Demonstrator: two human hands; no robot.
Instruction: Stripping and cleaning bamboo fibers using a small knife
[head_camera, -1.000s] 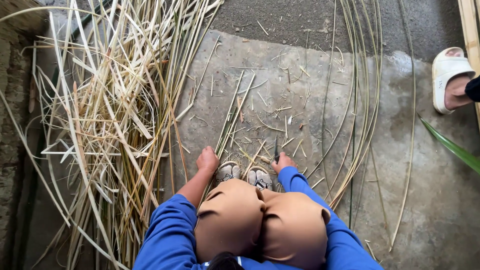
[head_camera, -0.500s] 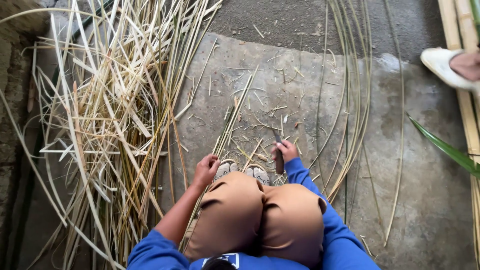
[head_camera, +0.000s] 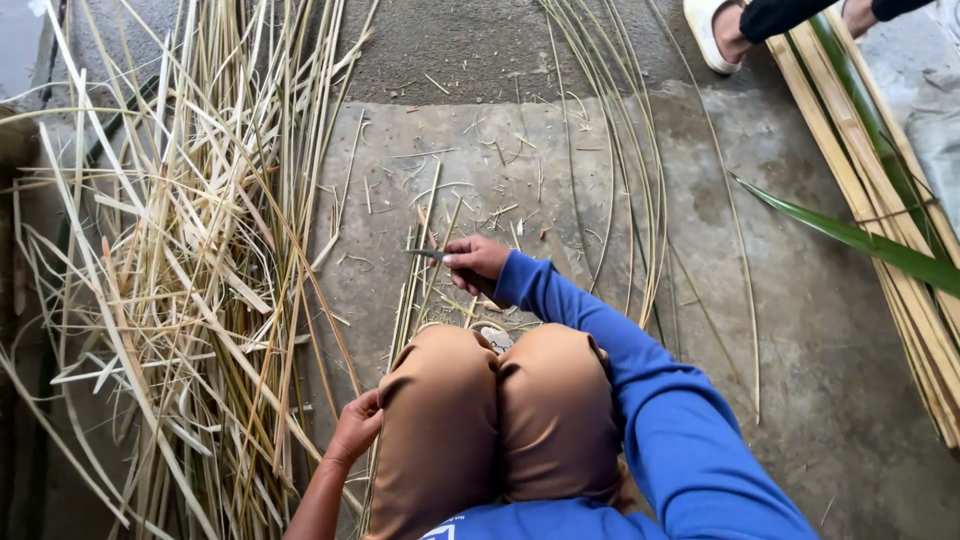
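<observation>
Knees in tan trousers (head_camera: 500, 420) hide your feet and most of the thin strips (head_camera: 418, 290) running beneath them. Your right hand (head_camera: 478, 262) is closed around one knife (head_camera: 428, 254), whose blade points left across those strips; the handle is buried in the fist. Your left hand (head_camera: 355, 428) curls beside the left knee, gripping the strips' near ends. Strip counts cannot be made out. One heap of split cane (head_camera: 170, 280) lies left, one bundle of poles (head_camera: 880, 170) right. One sandalled foot (head_camera: 715, 28) is cut off above.
</observation>
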